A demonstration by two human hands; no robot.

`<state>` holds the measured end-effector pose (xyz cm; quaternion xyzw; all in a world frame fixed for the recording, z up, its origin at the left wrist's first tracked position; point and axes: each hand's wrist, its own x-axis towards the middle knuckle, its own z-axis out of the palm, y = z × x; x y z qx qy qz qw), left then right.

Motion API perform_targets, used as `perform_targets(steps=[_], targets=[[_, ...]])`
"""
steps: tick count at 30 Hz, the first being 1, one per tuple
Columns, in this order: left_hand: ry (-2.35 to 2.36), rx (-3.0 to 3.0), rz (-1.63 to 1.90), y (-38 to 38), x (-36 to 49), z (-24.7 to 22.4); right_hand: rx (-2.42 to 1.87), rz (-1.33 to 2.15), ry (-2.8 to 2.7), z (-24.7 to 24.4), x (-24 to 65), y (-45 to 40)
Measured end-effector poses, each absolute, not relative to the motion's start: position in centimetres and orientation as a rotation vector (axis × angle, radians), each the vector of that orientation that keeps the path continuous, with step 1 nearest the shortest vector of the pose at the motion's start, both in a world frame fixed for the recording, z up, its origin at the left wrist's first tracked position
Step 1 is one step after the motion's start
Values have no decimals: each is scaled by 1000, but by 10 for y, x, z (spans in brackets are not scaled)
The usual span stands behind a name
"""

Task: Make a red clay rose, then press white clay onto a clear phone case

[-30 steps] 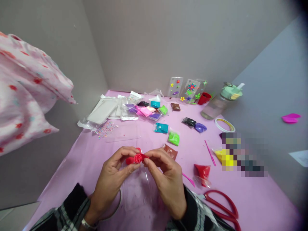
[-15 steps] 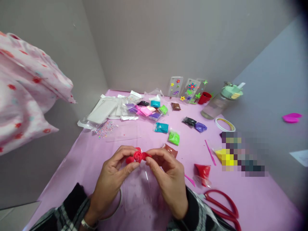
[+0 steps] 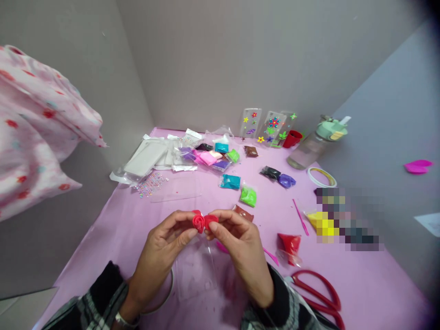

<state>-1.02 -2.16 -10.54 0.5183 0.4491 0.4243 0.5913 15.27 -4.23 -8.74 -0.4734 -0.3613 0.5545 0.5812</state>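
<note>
A small red clay rose (image 3: 198, 222) with a spiral centre is pinched between the thumb and fingers of my left hand (image 3: 165, 247). Right beside it, my right hand (image 3: 239, 243) pinches a flat, rounded red clay petal (image 3: 211, 222) whose edge meets the rose. Both hands are above a clear phone case (image 3: 195, 275) lying on the pink-purple table cover (image 3: 117, 238). A pink tool (image 3: 271, 256) lies partly hidden behind my right hand. Behind the hands is a packet of brown clay (image 3: 243, 213).
Red-handled scissors (image 3: 333, 293), a red clay packet (image 3: 289, 247) and a yellow one (image 3: 321, 223) lie at the right. Further back are a bottle (image 3: 309, 146), a tape roll (image 3: 322, 177), decorated cases (image 3: 252, 123) and white packages (image 3: 146, 156). Patterned cloth (image 3: 41, 133) hangs at the left.
The red petal in my right hand has turned to show its broad face beside the rose. My right hand has shifted slightly, and more pink tool shows beneath it.
</note>
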Motion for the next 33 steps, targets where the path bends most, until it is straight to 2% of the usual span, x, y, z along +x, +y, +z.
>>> perform_targets(steps=[11, 33], targets=[[969, 1260, 983, -20, -10, -103, -1109, 1358, -822, -94, 155, -41], [964, 1139, 1019, -26, -9, -104, -1210, 865, -1183, -89, 144, -53]])
